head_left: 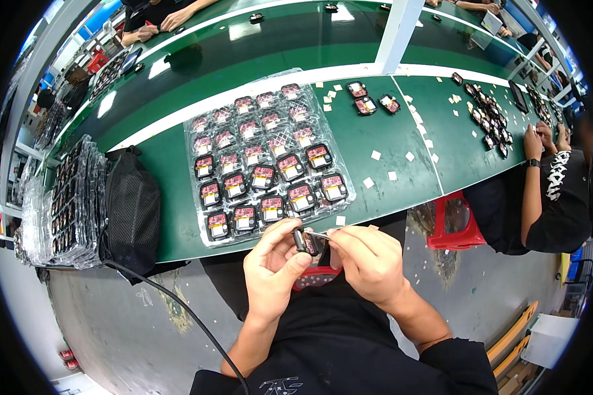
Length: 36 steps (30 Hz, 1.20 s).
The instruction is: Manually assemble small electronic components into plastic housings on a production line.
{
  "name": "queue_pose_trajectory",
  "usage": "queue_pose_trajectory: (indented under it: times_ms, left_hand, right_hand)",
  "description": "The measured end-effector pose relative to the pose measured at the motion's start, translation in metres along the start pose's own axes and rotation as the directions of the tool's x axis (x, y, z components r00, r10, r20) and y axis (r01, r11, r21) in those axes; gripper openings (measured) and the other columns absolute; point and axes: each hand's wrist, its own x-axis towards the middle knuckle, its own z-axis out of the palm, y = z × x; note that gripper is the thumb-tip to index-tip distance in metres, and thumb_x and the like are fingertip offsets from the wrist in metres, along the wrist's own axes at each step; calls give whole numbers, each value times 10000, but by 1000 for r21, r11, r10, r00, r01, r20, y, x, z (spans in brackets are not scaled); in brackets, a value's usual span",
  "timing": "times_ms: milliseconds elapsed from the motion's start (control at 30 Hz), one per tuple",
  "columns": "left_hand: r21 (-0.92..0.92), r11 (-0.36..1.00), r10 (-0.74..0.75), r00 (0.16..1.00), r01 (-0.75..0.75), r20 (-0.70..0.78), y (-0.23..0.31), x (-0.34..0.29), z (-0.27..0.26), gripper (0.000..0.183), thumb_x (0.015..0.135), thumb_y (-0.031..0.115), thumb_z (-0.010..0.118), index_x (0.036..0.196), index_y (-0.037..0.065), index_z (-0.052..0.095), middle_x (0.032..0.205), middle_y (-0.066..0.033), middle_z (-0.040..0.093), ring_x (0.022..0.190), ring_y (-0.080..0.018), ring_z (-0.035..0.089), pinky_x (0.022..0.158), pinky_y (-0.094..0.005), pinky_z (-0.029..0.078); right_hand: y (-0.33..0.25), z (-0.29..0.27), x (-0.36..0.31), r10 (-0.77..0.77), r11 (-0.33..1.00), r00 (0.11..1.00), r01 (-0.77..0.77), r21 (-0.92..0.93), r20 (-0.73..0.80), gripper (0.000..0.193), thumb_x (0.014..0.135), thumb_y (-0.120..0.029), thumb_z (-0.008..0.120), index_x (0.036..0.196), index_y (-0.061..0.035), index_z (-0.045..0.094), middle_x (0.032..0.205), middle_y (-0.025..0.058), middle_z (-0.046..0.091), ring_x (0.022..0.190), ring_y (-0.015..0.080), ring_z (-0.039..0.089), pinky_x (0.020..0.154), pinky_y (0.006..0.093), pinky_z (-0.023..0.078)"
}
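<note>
Just past the near edge of the green table, my left hand (271, 268) grips a small black device (302, 241) between thumb and fingers, tilted on its side. My right hand (374, 264) is closed on a thin metal tool (319, 235), perhaps tweezers, whose tip reaches the device. Its exact kind is too small to tell. Beyond my hands lies a clear plastic tray (350, 196) with rows of small black devices bearing red and white labels, such as one device (301, 197) near its front right. Some devices at the tray's back sit under shiny film.
Stacked clear trays (79, 197) and a black mesh bag (133, 204) stand at left; a black cable (184, 299) runs down beside my left arm. Loose devices (366, 105) and pale paper squares (393, 176) lie right. A co-worker (553, 184) sits near a red stool (453, 224).
</note>
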Motion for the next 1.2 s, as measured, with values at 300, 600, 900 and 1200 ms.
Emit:
queue_pose_trajectory:
  times_ms: [300, 600, 900, 1200]
  left_hand:
    - [-278, 951, -142, 990, 137, 4, 6, -2, 4, 602, 940, 107, 806, 1425, -105, 521, 1363, -151, 601, 1183, -196, 626, 1007, -334, 532]
    - [-286, 949, -150, 988, 137, -24, 4, -2, 5, 587, 947, 114, 800, 1420, -101, 525, 1284, -130, 638, 1119, -170, 651, 989, -316, 535]
    - [-236, 962, -146, 989, 136, -28, 1, -3, 1, 604, 948, 166, 800, 1412, -95, 515, 1366, -169, 602, 1171, -220, 658, 1024, -366, 559]
    - [-232, 963, -148, 988, 136, -36, -1, -3, 1, 596, 956, 190, 795, 1409, -85, 520, 1362, -169, 601, 1175, -230, 662, 1028, -386, 559]
  right_hand:
    - [2, 6, -8, 312, 875, 940, -340, 345, 135, 251, 812, 29, 783, 1056, -11, 746, 934, 126, 735, 768, 296, 713, 686, 373, 583]
    - [1, 9, -2, 58, 997, 998, -57, 55, -17, 225, 791, 41, 791, 1006, 10, 729, 910, 141, 726, 762, 310, 719, 675, 372, 585]
    - [-1, 10, -3, 20, 1000, 1000, -20, 4, -21, 249, 773, 50, 797, 1011, 18, 731, 922, 137, 727, 747, 304, 712, 664, 368, 579]
    - [0, 13, -6, 131, 979, 991, -130, 159, 1, 203, 833, 46, 758, 1030, 18, 718, 902, 129, 695, 744, 300, 687, 665, 369, 565]
